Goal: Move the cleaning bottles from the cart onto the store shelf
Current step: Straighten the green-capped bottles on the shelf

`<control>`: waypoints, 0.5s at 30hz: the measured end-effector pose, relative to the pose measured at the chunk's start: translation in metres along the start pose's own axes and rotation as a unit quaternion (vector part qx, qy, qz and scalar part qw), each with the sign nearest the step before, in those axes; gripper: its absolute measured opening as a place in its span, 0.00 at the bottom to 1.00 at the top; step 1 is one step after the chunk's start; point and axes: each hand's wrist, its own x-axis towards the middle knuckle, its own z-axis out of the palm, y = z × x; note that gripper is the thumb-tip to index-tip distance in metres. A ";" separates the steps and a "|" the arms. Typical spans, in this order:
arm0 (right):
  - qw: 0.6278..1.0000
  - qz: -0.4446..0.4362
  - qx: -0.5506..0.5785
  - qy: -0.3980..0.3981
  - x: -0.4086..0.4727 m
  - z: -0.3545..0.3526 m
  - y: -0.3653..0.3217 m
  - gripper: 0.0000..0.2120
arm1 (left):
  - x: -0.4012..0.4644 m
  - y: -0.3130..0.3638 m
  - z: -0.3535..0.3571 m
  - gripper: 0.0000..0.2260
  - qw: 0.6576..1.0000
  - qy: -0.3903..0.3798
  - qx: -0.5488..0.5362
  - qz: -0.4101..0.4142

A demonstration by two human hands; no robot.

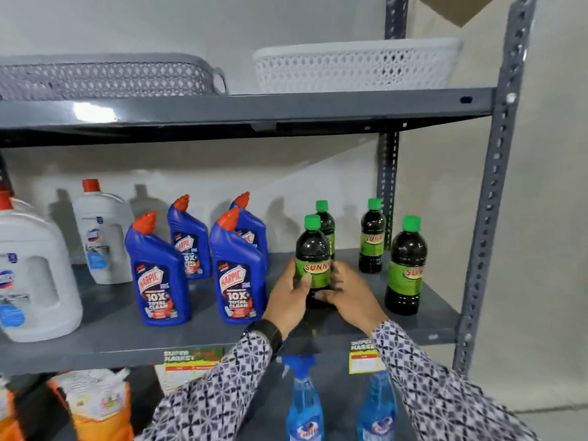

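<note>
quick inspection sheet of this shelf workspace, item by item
surface: grey metal shelf, middle tier, price tags on its front edge
job's things: four green-capped dark bottles; one held with its base on or just above the shelf, three standing
clutter: four blue toilet-cleaner bottles, two white jugs; two baskets above; blue spray bottles and orange packs below
grippers: left hand and right hand both grip the held bottle
cables: nothing seen
surroundings: pale wall behind, slotted upright at right; cart not in view
</note>
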 end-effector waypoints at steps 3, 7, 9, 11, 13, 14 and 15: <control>1.000 0.000 -0.004 0.026 -0.012 -0.012 -0.001 0.28 | 0.004 0.003 0.007 0.19 0.999 -0.016 0.013 0.025; 0.998 -0.007 -0.005 0.061 -0.029 -0.025 0.007 0.27 | -0.001 0.005 0.015 0.22 0.997 -0.057 0.026 0.045; 0.998 -0.014 -0.008 0.065 -0.036 -0.028 0.008 0.28 | -0.003 0.000 0.015 0.24 0.995 -0.072 0.041 0.056; 0.997 -0.023 -0.017 0.065 -0.041 -0.030 0.006 0.31 | -0.003 -0.006 0.012 0.25 0.995 -0.073 0.040 0.050; 0.997 -0.031 -0.019 0.063 -0.044 -0.029 0.007 0.32 | -0.003 -0.013 0.011 0.27 0.996 -0.067 0.034 0.042; 0.997 -0.033 -0.023 0.066 -0.046 -0.028 0.006 0.32 | -0.004 -0.013 0.010 0.27 0.997 -0.067 0.033 0.037; 0.997 -0.037 -0.022 0.071 -0.046 -0.026 0.008 0.31 | -0.001 -0.017 0.011 0.27 0.997 -0.066 0.032 0.039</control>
